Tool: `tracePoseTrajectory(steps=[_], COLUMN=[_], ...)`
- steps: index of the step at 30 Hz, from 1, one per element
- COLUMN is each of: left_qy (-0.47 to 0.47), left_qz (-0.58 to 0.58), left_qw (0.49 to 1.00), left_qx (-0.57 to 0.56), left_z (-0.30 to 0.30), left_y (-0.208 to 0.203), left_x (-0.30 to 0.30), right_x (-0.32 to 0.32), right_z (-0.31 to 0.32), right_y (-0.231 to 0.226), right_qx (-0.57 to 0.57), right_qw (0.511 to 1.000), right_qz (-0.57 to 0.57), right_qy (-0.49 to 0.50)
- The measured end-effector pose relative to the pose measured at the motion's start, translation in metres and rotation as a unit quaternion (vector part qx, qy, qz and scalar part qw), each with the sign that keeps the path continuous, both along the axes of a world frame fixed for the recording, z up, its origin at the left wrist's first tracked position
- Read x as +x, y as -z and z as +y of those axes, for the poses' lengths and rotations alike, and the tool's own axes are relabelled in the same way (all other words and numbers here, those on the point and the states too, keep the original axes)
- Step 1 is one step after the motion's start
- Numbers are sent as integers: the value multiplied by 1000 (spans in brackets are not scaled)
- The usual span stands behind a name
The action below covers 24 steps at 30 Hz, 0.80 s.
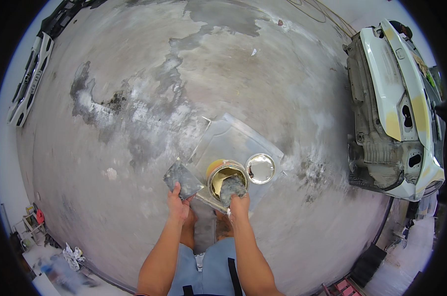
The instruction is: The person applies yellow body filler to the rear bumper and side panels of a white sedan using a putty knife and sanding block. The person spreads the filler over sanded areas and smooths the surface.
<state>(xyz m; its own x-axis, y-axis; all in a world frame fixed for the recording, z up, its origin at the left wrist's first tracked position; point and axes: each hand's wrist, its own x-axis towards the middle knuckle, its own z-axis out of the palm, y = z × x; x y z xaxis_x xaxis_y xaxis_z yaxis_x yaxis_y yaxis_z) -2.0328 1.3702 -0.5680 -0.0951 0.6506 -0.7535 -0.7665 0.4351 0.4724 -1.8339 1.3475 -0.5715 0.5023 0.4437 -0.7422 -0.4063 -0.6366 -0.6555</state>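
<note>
My left hand (178,206) grips a flat grey spreader blade (183,178), held just left of an open round tin (227,178). The tin holds yellowish paste. My right hand (240,203) holds a second grey spreader (232,187) with its blade dipped into the tin. The tin stands on a clear plastic sheet (235,138) laid on the concrete floor. Its shiny round lid (260,168) lies on the sheet just right of the tin.
A white car body part with yellow filler patches (396,108) lies on the floor at the right. Another white panel (28,81) rests at the far left edge. Rags and small clutter (70,256) sit at the lower left. My knees (208,232) are below the tin.
</note>
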Motion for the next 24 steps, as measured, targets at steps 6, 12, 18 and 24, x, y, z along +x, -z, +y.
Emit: tracePoseTrajectory(steps=[6,12,18,24], left_qy=[134,267,343,229], left_qz=[197,279,205,70], left_qw=[971,914,883,927], left_qx=[26,123,246,287], left_z=[-8,12,23,27], left_y=[-23,-68,-194,-326], left_x=[-21,29,84,79], right_x=[-1,17,29,29], right_z=[-22,-20,-9,-24], right_y=[-118,-258,-397,-504], right_qx=[35,107,133,234], right_qw=[972,900,782,710], right_qz=[-149,-274,-420,-532], right_qy=[-178,-321,-441,-398])
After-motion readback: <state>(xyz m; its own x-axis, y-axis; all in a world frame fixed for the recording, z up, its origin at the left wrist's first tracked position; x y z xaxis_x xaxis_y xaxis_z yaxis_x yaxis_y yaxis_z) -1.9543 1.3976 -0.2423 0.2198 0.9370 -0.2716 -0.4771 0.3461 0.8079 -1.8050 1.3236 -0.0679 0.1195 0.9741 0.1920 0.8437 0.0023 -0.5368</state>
